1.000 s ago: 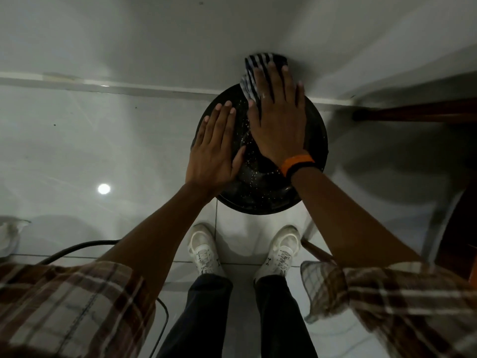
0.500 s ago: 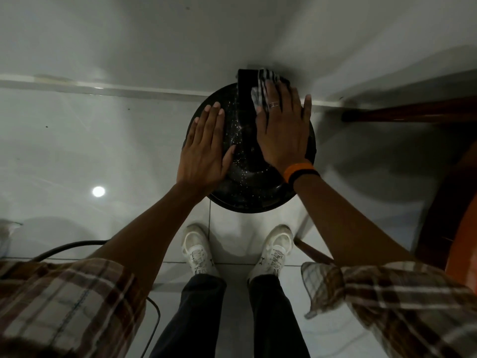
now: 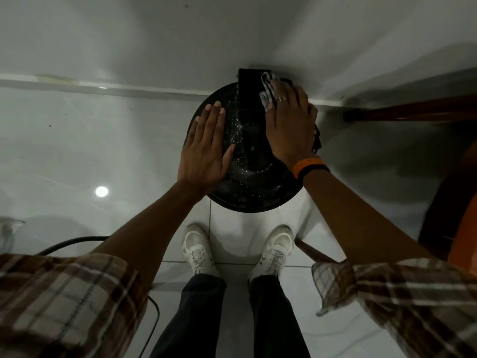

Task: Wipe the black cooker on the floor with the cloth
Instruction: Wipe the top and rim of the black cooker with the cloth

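The round black cooker (image 3: 254, 182) stands on the tiled floor against the white wall, its lid speckled with bright flecks and a black hinge block at its far edge. My left hand (image 3: 206, 151) lies flat on the lid's left side, fingers together, holding nothing. My right hand (image 3: 290, 127) presses the striped cloth (image 3: 267, 93) onto the lid's right far part. Only the cloth's end shows past my fingers; the remainder is hidden under my palm.
My two white shoes (image 3: 200, 250) stand just in front of the cooker. A dark wooden rail (image 3: 413, 109) and an orange-and-dark chair (image 3: 462, 228) crowd the right side. A black cable (image 3: 77, 240) curves across the floor at left.
My right hand slid the cloth from the lid's far middle over to its far right side. The left hand stayed flat on the left part of the lid.
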